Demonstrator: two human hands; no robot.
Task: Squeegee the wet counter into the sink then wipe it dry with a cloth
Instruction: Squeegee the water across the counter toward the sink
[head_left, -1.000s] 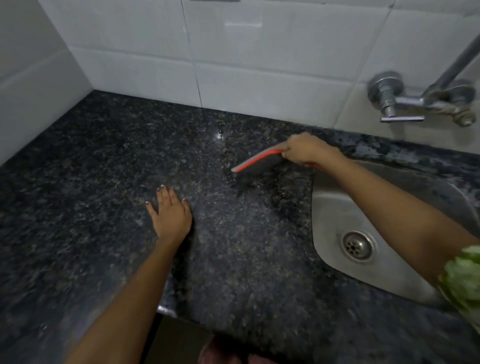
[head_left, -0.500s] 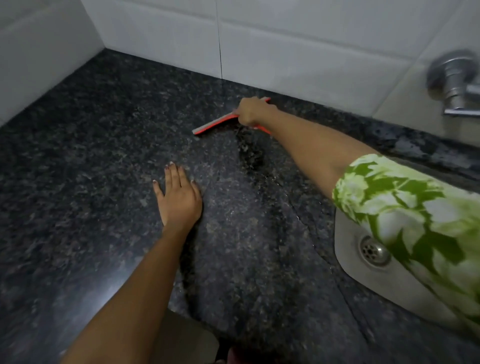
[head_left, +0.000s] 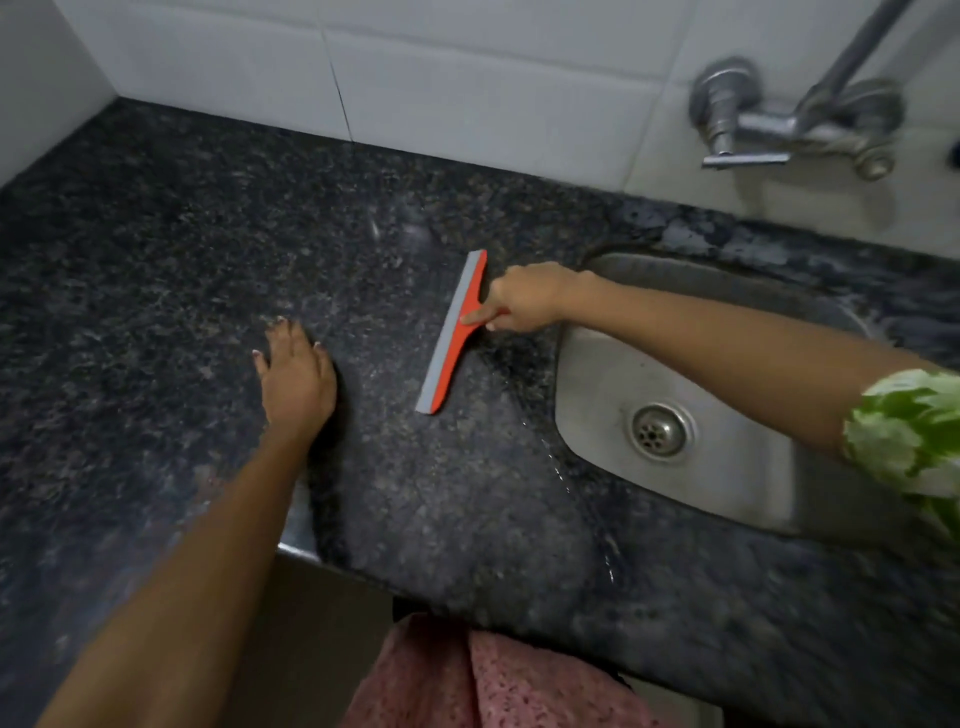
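Perhaps rubber-edged squeegee (head_left: 453, 332) on speckled granite (head_left: 156, 249)

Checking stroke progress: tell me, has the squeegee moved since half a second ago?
Yes. The squeegee has come away from the tiled wall, toward the sink.

Bare dark counter (head_left: 156, 249) lies open to my left and back to the tiled wall (head_left: 415, 78). My left hand (head_left: 296, 379), flat on the stone, sits just beside the squeegee (head_left: 453, 332) blade. Right of it, the sink (head_left: 727, 467) drops away under the wall tap (head_left: 769, 124).
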